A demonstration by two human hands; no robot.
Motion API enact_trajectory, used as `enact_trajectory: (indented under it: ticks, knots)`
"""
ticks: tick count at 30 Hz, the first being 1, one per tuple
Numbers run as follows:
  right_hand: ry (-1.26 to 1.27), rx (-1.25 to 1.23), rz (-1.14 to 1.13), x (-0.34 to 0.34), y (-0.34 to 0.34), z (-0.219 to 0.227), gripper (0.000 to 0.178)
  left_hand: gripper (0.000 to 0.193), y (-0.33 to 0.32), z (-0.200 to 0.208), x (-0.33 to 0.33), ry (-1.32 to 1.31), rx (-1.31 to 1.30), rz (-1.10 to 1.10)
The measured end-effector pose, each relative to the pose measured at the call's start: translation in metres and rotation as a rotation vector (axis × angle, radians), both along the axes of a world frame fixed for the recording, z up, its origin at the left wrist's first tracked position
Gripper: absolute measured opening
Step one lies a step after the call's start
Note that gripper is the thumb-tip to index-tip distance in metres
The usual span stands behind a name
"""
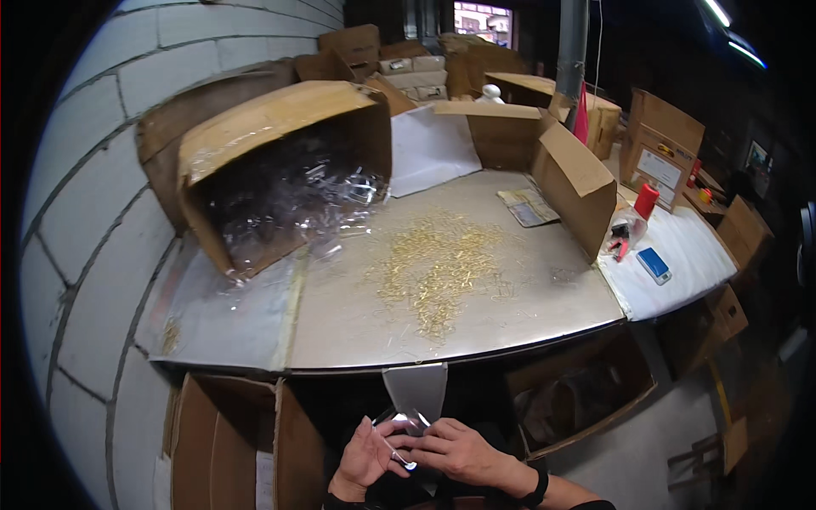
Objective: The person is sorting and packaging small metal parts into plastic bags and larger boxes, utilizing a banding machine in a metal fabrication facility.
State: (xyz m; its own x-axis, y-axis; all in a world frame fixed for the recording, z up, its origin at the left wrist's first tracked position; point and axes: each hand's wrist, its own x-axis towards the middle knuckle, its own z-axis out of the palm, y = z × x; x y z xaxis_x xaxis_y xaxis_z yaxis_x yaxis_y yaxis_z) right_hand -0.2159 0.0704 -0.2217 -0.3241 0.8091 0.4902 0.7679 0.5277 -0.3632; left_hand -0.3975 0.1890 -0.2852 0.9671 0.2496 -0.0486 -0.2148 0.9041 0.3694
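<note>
Low in the head view, just off the table's near edge, I hold a clear, shiny plastic piece [411, 420] between my hands. My left hand [364, 459] is turned palm up, with its thumb raised and its fingers curled against the plastic. From the other side my right hand [469, 452] closes on the same piece, its fingers bent over it. The exact kind of the piece cannot be made out. Beyond my hands, a loose pile of small gold-coloured metal bits [438, 272] spreads over the table [340, 336]; they look like thin wire hooks or pins.
A cardboard box [280, 127] on its side spills clear plastic pieces [314, 200] at the left. Cardboard flaps [578, 183] wall the table's right side, near a booklet [529, 206]. Farther right are a blue device [654, 264] and a red-capped bottle [644, 202]. Open cartons [297, 442] stand below.
</note>
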Motion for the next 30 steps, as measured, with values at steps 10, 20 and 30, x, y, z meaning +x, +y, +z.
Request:
enact_trajectory:
  ticks: [10,20,30]
  knots:
    - [0.133,-0.123,0.263,-0.006,-0.008,-0.022,0.04,0.037,-0.038,-0.033,-0.048,0.306,0.245,0.073]
    - [-0.329,-0.183,-0.493,0.085,0.18,-0.066,0.052,0.036,-0.029,-0.088,-0.024,0.767,0.374,0.336]
    - [-0.117,-0.293,-0.576,0.119,0.185,-0.065,0.055,0.033,-0.014,-0.118,0.03,0.584,0.283,0.26]
